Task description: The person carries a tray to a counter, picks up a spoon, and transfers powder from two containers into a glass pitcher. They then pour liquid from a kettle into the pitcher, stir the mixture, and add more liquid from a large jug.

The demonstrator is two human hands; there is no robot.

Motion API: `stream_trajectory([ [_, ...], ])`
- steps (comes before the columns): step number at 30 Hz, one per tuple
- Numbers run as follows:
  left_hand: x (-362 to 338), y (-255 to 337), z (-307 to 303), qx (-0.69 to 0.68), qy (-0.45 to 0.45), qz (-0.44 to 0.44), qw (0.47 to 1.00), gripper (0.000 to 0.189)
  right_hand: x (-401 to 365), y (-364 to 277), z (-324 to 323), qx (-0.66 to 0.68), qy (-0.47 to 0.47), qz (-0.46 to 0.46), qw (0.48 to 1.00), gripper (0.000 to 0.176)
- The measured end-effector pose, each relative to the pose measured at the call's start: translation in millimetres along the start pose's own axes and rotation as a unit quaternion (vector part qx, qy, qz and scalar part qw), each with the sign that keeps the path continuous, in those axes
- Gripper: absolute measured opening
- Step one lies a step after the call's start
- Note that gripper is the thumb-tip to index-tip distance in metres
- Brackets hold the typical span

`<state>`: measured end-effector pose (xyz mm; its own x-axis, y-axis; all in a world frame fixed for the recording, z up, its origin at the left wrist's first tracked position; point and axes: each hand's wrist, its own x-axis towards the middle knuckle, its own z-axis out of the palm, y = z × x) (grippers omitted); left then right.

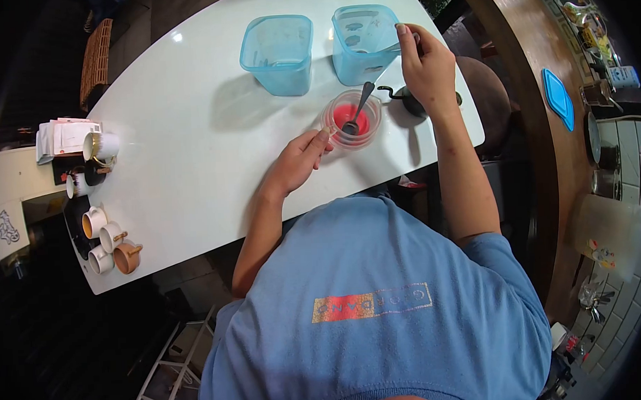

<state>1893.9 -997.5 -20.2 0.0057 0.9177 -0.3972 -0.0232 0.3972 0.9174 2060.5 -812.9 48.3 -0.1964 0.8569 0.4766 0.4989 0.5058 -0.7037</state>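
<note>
A small clear bowl (pixel 353 120) with red contents sits on the white table (pixel 189 134). My left hand (pixel 301 158) touches the bowl's left rim and steadies it. My right hand (pixel 425 63) grips the top of a metal spoon (pixel 363 101) whose tip rests in the red contents. Behind the bowl stand two blue plastic containers, one on the left (pixel 278 55) and one on the right (pixel 362 44).
Several small cups (pixel 108 241) and a paper stack (pixel 64 136) sit at the table's left end. A dark kettle-like object (pixel 409 99) stands under my right wrist. A wooden counter (pixel 539 133) with a blue lid (pixel 559 98) runs along the right.
</note>
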Motion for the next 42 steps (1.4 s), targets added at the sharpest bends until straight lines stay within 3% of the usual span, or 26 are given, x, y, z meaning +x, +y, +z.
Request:
stream_trajectory([
  [2,1,-1,-1,0.005,0.007,-0.005,1.000,0.051,0,0,3,0.005,0.025,-0.051,0.998,0.025],
  [6,1,-3,0,0.011,0.006,0.004,1.000,0.047,0,-11,-1,-0.042,0.010,-0.026,0.999,0.025],
  [11,2,-3,0,0.003,0.001,0.011,1.000,0.043,4,-16,-2,-0.038,0.002,-0.101,0.994,0.024],
  [15,4,-8,0,-0.004,0.006,0.022,1.000,0.043,6,-11,1,-0.027,-0.005,-0.108,0.994,0.024],
  [19,2,-6,1,-0.001,-0.001,0.025,1.000,0.044,7,-17,-4,-0.043,-0.039,-0.043,0.997,0.025],
  [27,2,-6,0,-0.005,0.002,0.021,1.000,0.045,13,-2,-26,0.008,0.081,0.052,0.995,0.030],
  [35,4,-12,-2,-0.013,-0.009,0.018,1.000,0.043,16,0,-56,0.140,0.122,0.055,0.981,0.031],
  [42,3,-9,1,-0.027,0.005,0.017,0.999,0.044,11,-5,-68,0.166,0.137,0.071,0.974,0.031],
])
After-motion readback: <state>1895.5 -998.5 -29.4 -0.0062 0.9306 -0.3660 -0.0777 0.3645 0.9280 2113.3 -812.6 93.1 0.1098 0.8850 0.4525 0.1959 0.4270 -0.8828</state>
